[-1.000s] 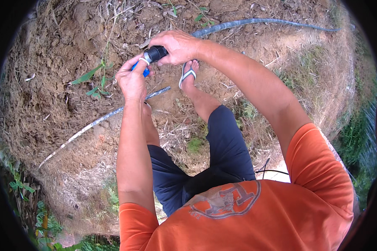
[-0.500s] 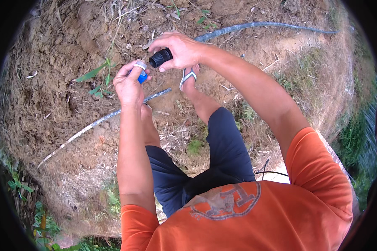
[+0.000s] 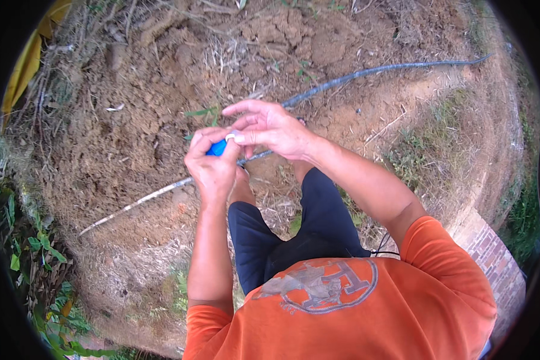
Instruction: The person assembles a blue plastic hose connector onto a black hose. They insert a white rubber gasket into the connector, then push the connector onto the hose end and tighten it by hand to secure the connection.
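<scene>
The left hand (image 3: 210, 162) is closed around one blue piece (image 3: 216, 147), which sits between its fingers and thumb, a little left of the middle; one white ring (image 3: 231, 137) shows at the thumb tip. The right hand (image 3: 276, 132) comes from the right side, its fingers partly spread and its thumb at the ring – whether it pinches the ring, I cannot tell. I judge the blue piece to be light, stiff and rather smooth, perhaps slippery for a sweaty hand, so it is best taken by its outer sides; the ring looks thin and should be held gently. Farther out I count two visible lengths of hose – one toward the far right (image 3: 366, 72), one toward the left (image 3: 156, 194) – and one yellow leaf (image 3: 27, 72) at far left.
</scene>
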Demonstrator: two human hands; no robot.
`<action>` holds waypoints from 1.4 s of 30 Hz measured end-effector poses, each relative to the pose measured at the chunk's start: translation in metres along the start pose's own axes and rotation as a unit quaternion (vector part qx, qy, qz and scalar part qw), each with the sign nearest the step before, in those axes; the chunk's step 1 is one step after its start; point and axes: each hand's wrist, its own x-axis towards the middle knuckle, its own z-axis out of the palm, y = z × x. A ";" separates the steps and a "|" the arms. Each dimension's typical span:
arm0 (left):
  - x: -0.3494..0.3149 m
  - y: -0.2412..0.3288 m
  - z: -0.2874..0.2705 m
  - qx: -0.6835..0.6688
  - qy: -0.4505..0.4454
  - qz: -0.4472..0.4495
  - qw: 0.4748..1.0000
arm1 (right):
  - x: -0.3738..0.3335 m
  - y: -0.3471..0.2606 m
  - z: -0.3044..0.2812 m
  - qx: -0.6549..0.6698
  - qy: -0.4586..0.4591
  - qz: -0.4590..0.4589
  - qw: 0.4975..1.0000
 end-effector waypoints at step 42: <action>-0.053 0.267 -0.089 0.018 -0.147 -0.061 0.987 | -0.113 -0.078 0.169 -0.039 0.017 -0.147 0.988</action>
